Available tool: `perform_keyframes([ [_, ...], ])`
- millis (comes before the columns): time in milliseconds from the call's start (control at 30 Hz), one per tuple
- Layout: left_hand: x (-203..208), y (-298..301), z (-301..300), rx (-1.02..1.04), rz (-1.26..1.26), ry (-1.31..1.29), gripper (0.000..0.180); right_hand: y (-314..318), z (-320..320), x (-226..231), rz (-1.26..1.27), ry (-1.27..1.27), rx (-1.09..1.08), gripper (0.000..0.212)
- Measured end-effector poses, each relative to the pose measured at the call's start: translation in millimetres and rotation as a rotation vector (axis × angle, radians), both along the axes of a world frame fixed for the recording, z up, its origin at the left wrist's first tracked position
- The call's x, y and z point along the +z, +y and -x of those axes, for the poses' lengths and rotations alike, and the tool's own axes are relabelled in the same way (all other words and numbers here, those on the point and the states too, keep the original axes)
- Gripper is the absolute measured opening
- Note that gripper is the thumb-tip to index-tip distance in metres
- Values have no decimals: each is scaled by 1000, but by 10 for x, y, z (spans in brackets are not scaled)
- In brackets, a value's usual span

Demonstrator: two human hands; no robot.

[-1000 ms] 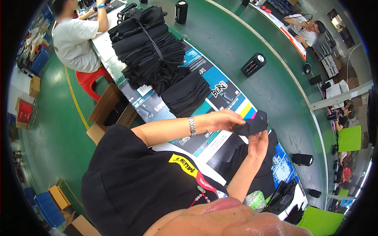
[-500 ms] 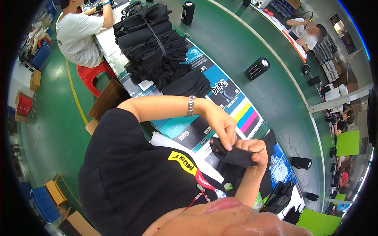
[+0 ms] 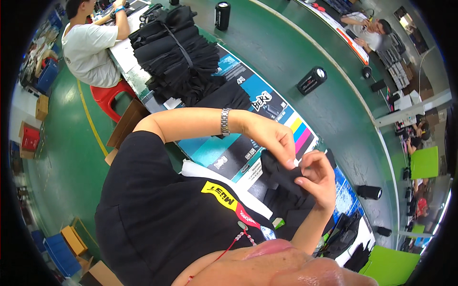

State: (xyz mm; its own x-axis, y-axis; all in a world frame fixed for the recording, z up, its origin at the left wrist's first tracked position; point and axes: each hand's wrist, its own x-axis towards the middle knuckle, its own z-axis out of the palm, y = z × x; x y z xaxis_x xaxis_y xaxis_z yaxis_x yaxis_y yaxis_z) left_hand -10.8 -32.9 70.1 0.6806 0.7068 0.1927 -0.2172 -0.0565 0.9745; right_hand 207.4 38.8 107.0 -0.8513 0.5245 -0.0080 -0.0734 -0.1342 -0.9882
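Currently, in the head view, the left hand (image 3: 273,140) pinches the far edge of a small, dark piece of black cloth (image 3: 281,178), thumb and forefinger pressed together. The right hand (image 3: 323,186) grasps the same cloth at its right end, thumb laid on it and fingers curled above. The cloth is between the two hands, above the near right part of a worktable covered with a printed blue, black and white sheet (image 3: 262,97).

The far right edge of that sheet runs diagonally just beyond the fingers. Past it lies a long green surface (image 3: 343,143), with bare room between a black cylindrical device (image 3: 312,81) farther off and another black cylinder lying on its side (image 3: 369,192) to the right. A tall heap of strapped black fabric (image 3: 176,57) bounds the far left, well apart from the hands; flat black fabric (image 3: 300,217) lies just below them.

Compared with half a second ago, the right hand's fingers are less tightly bunched and sit farther right, while the left fingertips have moved right, close to them. The heap stays in place.
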Motion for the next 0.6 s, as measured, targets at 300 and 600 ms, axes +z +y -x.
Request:
perform_keyframes([
  [300,6,141,-157,-29,-234,523,31,484,-96,-194,-289,-106,706,18],
  [600,-60,178,0,68,-120,-130,32,413,-147,-222,95,-215,550,12],
])
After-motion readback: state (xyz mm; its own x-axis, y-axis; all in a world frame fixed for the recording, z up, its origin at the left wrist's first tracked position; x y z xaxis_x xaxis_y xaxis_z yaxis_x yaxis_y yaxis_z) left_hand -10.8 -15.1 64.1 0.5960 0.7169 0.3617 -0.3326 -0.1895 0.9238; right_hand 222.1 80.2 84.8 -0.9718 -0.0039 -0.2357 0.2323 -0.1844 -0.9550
